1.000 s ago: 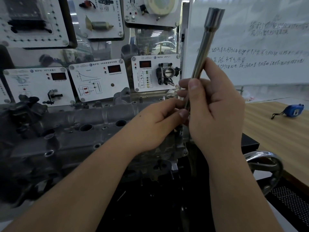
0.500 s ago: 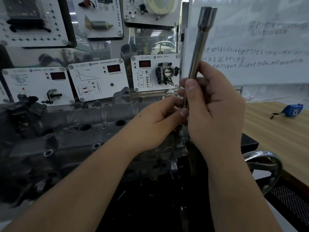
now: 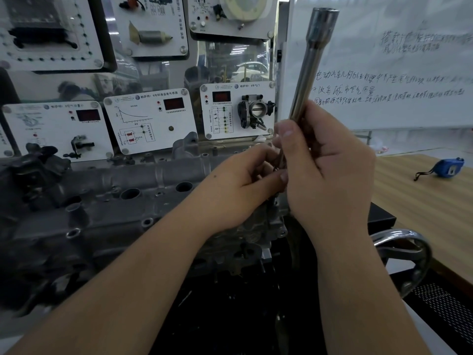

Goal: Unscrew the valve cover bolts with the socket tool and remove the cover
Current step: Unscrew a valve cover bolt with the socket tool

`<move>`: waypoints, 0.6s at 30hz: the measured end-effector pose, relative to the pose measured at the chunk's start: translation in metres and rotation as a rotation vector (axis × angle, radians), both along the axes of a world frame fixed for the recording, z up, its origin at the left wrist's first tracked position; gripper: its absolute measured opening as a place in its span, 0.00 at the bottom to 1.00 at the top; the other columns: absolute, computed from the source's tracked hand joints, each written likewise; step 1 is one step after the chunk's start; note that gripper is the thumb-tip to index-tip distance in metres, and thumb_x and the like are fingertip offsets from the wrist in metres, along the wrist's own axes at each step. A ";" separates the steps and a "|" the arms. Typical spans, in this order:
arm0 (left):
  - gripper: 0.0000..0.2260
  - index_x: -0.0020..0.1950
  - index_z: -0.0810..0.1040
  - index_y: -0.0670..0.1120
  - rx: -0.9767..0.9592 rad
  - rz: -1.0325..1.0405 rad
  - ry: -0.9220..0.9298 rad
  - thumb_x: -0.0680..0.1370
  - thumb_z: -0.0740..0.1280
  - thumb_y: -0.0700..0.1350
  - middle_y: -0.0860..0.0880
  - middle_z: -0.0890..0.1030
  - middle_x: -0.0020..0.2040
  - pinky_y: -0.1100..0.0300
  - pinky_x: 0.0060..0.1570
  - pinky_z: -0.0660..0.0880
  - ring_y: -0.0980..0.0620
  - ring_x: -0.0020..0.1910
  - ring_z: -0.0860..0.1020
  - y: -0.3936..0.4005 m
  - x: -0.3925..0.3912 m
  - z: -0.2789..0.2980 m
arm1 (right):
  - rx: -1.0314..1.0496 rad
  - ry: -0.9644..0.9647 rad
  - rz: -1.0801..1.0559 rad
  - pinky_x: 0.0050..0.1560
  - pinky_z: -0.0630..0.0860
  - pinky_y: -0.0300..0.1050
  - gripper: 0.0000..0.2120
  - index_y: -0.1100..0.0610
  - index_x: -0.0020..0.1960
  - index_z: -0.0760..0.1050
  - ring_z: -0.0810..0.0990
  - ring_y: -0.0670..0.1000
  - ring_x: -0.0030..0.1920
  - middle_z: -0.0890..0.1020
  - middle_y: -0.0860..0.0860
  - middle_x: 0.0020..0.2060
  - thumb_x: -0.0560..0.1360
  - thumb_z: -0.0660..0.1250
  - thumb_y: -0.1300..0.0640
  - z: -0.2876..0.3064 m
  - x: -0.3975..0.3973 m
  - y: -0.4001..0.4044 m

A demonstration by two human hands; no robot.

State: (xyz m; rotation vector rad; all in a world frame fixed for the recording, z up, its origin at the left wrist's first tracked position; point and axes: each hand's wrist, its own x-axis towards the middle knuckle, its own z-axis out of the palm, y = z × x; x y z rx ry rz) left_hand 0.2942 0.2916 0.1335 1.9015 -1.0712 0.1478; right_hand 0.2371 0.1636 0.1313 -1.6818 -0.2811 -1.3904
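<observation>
With the grey engine cover [image 3: 143, 190] stretching across the middle left, keep your right hand [image 3: 330, 172] wrapped firmly round the upright socket tool [image 3: 305, 73] at center right while your left hand [image 3: 243, 185] pinches its lower end, hidden bolt probably there.

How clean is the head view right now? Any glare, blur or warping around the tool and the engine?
Head view: wide-angle warping bows the whiteboard edge and the sensor panels. Bright streaks of glare run down the socket tool. The valve cover sits dim, its left end in dark shadow. The left hand and right hand look sharp; the whiteboard writing is too soft to read.
</observation>
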 end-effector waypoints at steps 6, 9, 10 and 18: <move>0.09 0.59 0.80 0.50 0.006 -0.031 0.032 0.85 0.62 0.49 0.41 0.84 0.49 0.41 0.48 0.78 0.36 0.48 0.80 0.002 -0.003 0.002 | 0.038 0.010 0.065 0.47 0.84 0.55 0.18 0.58 0.71 0.75 0.85 0.46 0.51 0.86 0.46 0.52 0.83 0.60 0.55 -0.001 0.001 0.002; 0.09 0.61 0.80 0.50 0.026 -0.017 0.022 0.86 0.61 0.49 0.42 0.84 0.50 0.37 0.49 0.77 0.35 0.49 0.81 0.002 -0.003 0.003 | 0.039 0.000 0.077 0.45 0.84 0.55 0.18 0.57 0.70 0.76 0.85 0.46 0.51 0.86 0.44 0.51 0.83 0.60 0.55 -0.001 0.002 0.002; 0.09 0.61 0.80 0.50 0.029 -0.012 0.011 0.86 0.62 0.49 0.43 0.84 0.49 0.37 0.48 0.77 0.36 0.47 0.81 0.002 -0.003 0.003 | 0.039 -0.004 0.079 0.45 0.84 0.54 0.17 0.56 0.69 0.76 0.85 0.46 0.51 0.86 0.44 0.51 0.83 0.60 0.54 -0.001 0.002 0.001; 0.09 0.63 0.78 0.49 0.021 -0.013 0.029 0.86 0.62 0.49 0.37 0.83 0.52 0.33 0.47 0.78 0.31 0.48 0.81 0.002 -0.003 0.002 | 0.045 -0.032 0.111 0.45 0.82 0.43 0.18 0.56 0.68 0.76 0.85 0.44 0.50 0.86 0.44 0.49 0.82 0.60 0.53 -0.001 0.004 0.003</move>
